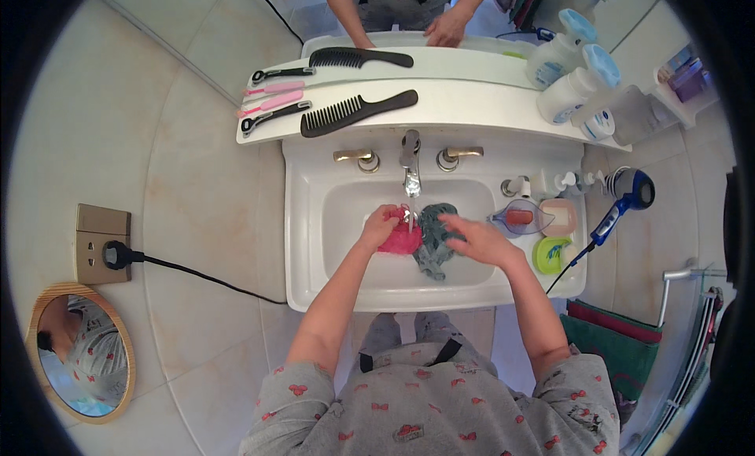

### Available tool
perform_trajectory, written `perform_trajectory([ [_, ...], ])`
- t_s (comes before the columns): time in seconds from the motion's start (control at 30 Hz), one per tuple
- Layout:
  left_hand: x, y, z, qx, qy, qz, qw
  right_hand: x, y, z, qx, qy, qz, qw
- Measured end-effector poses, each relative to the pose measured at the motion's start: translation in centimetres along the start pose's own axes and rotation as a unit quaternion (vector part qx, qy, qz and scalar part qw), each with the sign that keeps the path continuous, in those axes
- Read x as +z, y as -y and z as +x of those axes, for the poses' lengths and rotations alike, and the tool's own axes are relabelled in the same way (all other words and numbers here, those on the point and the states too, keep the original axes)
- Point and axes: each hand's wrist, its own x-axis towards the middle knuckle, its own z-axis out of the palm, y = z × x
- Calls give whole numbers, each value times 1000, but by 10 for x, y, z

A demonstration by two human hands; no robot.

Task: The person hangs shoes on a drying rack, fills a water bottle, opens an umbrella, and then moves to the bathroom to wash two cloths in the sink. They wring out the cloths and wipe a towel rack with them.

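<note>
Water runs from a chrome faucet (pixel 412 167) into a white washbasin (pixel 354 273). Under the stream lies a wet red-pink cloth (pixel 400 241), and my left hand (pixel 379 224) grips its upper left part. A wet grey-green cloth (pixel 435 237) lies in the basin just to the right of the red-pink one. Over its right side is my right hand (pixel 481 241), fingers spread and holding nothing; whether the fingertips touch the cloth cannot be told.
Black comb (pixel 354 115), razor (pixel 274 118) and white pump bottles (pixel 569 93) stand or lie on the shelf. Soap dishes, one green (pixel 540 256), line the basin's right rim near a blue hair dryer (pixel 613 220). A black cord (pixel 206 282) runs along the left wall.
</note>
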Motion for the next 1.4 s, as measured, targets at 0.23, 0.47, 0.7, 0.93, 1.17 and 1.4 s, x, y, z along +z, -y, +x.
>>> perform_trajectory([
  [0.23,9,48,-4,-64,-5,14,998,95,-96,74,137,-187,106,967],
  [0.47,34,51,-28,-224,-105,-198,948,203,-53,130,262,-179,98,943],
  [0.7,10,47,-4,-315,60,-571,756,171,28,101,30,-240,248,938],
  [0.93,47,10,-6,-155,-26,-472,867,163,-38,129,116,-334,75,932],
  [1.17,-8,-8,-1,-86,-157,-290,940,159,-130,111,135,-437,-48,888],
  [1.4,-37,76,-10,-11,-367,5,930,184,-89,126,-32,-182,-97,978],
])
